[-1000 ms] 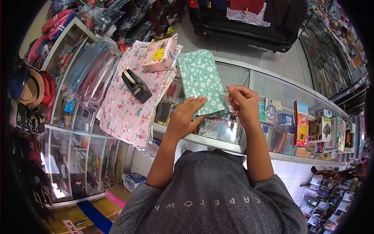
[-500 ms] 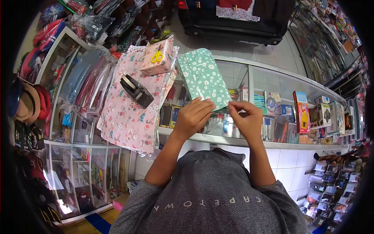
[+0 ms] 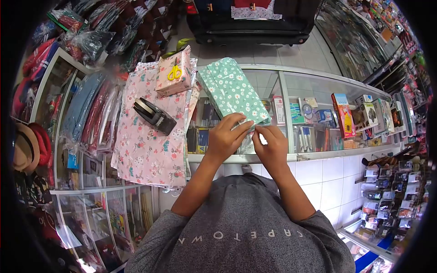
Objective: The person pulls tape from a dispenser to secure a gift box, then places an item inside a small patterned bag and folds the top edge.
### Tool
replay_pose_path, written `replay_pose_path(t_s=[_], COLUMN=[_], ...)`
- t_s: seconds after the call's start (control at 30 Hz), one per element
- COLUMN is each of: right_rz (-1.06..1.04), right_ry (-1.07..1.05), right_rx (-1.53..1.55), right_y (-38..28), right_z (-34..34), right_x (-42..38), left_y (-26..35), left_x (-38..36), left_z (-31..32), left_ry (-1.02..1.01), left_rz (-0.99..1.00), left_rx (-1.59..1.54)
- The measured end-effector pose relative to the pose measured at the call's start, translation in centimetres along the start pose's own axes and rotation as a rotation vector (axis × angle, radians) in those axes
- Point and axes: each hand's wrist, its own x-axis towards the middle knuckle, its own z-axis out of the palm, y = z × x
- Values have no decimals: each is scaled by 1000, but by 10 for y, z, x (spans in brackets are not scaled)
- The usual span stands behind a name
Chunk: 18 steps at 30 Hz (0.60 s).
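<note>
A package in green daisy-print wrapping paper (image 3: pixel 234 88) lies slanted on the glass counter, its near end towards me. My left hand (image 3: pixel 226 139) is closed on that near end, fingers bent over the top edge. Close beside it, my right hand (image 3: pixel 272 146) pinches the wrapping paper at the near end with thumb and forefinger; the pinched part is mostly hidden. To the left stands a box in pink floral paper (image 3: pixel 166 79), with yellow-handled scissors (image 3: pixel 174 73) on top. A black tape dispenser (image 3: pixel 154 117) rests on pink floral sheets (image 3: pixel 145 157).
Beneath the package runs a glass display counter (image 3: pixel 314 157) with stationery inside. Boxed goods, including a red upright box (image 3: pixel 342 116), stand on its right. Plastic-wrapped clothes (image 3: pixel 93 113) sit at the left. Beyond the counter is a black car (image 3: pixel 255 34).
My right hand has moved left along the package's near end, closer to my left hand. The whole view has shifted slightly as my head turned.
</note>
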Motion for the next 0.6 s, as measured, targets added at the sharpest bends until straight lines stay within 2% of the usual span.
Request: replay_pose_path(t_s=[0.17,0.4,0.6], right_rz=[37,-9,-36], right_ry=[159,141,95], right_rx=[30,-38,-137], right_y=[-8,-10,-12], right_z=[1,6,10], right_x=[4,8,1], left_y=[4,0,3], left_x=[4,1,2], left_z=[-1,0,-3], left_ry=[42,36,-4], left_rz=[-36,-14,-71], left_rx=[3,-1,-44])
